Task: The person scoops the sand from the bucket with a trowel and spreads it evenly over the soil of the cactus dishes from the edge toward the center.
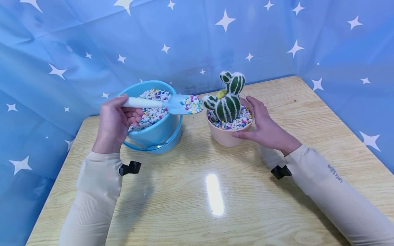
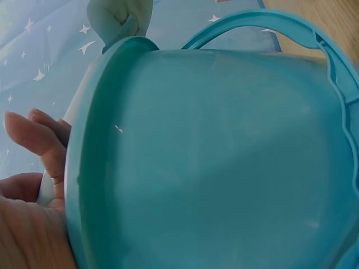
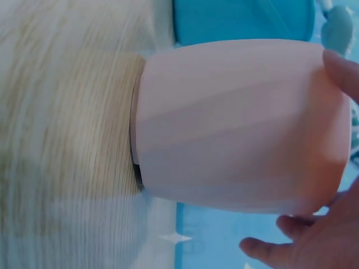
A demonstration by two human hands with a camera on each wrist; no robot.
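My left hand grips the white handle of a light-blue toy shovel, held level over the blue bucket. Colourful small pebbles lie on the blade, whose tip reaches toward the pink flowerpot. More pebbles fill the bucket. In the pot, a green-and-white cactus stands among similar pebbles. With thumb and fingers around the pot's right side, my right hand holds it near the rim. The bucket wall hides much of the left hand in the left wrist view.
Both containers stand on a wooden table, near its back edge. The bucket's handle hangs down in front. A blue star-patterned cloth rises behind the table and along its sides.
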